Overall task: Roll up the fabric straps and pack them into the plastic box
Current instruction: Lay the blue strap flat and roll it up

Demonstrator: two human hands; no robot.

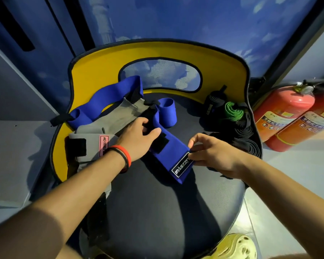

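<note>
Strap (173,152), blue, lies flat across the middle of the chair seat (157,212); right hand (213,156) fingers pinch its labelled end, left hand (138,136) fingers curl on it toward the seat's back. Best roll tight from the label, edges square

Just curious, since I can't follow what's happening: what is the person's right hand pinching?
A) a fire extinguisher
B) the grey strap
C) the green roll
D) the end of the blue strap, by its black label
D: the right hand pinches the blue strap at its near end, right beside the black label.
</note>
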